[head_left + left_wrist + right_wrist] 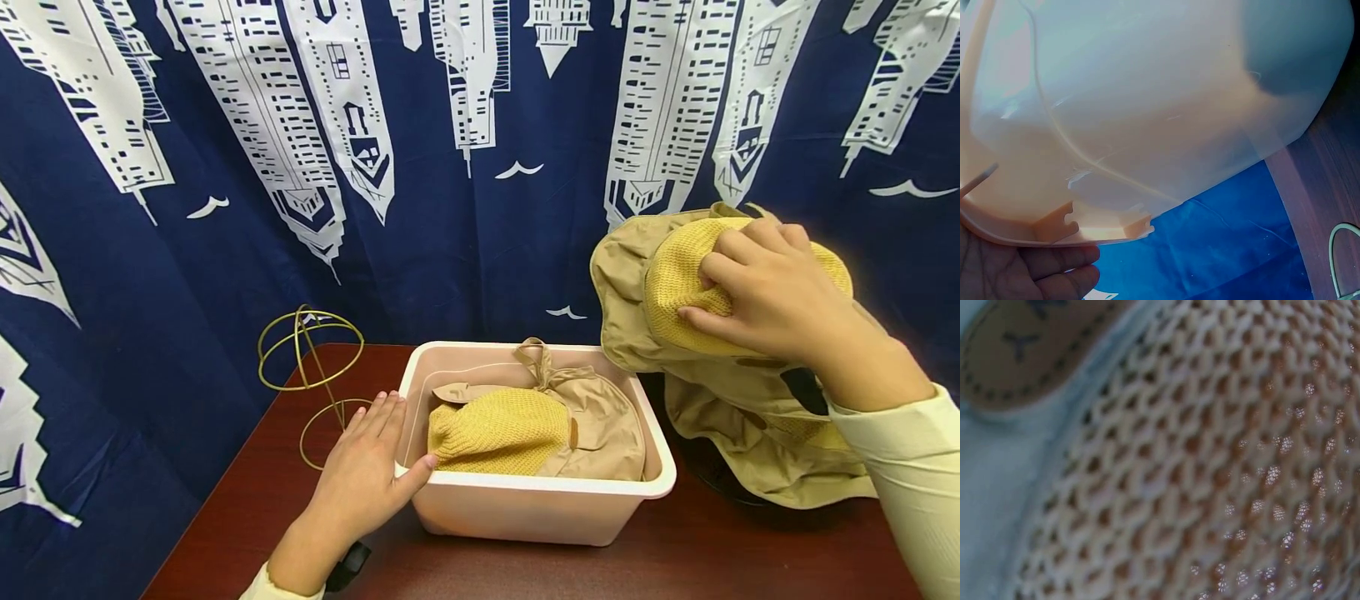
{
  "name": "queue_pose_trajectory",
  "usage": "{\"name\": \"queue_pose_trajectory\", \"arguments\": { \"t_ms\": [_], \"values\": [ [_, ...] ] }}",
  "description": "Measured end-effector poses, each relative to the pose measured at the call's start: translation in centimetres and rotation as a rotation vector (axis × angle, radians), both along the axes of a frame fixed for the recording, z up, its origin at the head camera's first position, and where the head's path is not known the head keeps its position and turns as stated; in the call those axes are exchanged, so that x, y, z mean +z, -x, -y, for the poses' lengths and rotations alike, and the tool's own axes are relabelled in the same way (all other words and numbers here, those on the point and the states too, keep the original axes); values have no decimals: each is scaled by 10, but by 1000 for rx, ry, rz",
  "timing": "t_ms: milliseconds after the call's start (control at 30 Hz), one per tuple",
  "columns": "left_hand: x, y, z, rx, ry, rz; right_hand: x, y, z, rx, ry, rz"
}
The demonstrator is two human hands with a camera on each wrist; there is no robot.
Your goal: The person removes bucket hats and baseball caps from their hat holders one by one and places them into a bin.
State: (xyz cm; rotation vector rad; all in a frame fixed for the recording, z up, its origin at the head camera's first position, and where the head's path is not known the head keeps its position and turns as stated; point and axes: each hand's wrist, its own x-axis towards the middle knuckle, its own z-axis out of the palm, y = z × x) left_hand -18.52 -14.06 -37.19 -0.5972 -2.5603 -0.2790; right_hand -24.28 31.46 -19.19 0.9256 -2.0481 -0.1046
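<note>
My right hand grips the yellow knitted crown of a khaki sun hat, raised at the right above the bin's level. The right wrist view is filled by this hat's loose knit, with a stitched tan patch beside it. Against the left rim of a pale pink plastic bin rests my left hand, its fingers straight and its thumb at the front corner. Below the rim its fingers show in the left wrist view. Inside the bin lies another yellow-and-beige hat with a tied fabric bow.
More khaki fabric, seemingly another hat, drapes over a dark base at the right, partly hidden by the raised hat. A gold wire stand is behind my left hand. A navy curtain with white buildings hangs behind the reddish-brown table.
</note>
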Motion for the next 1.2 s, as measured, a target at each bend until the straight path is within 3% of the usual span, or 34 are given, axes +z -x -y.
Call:
{"name": "queue_pose_trajectory", "arguments": {
  "t_ms": [667,1033,1200],
  "values": [
    [-2,1,2,-12,-19,-21,8,17,82,205,0,-92],
    [-2,0,2,-11,-23,-6,-3,28,127,180,-239,-58],
    [-1,1,3,-12,-25,-13,-16,28,150,187,-345,0]
  ]
}}
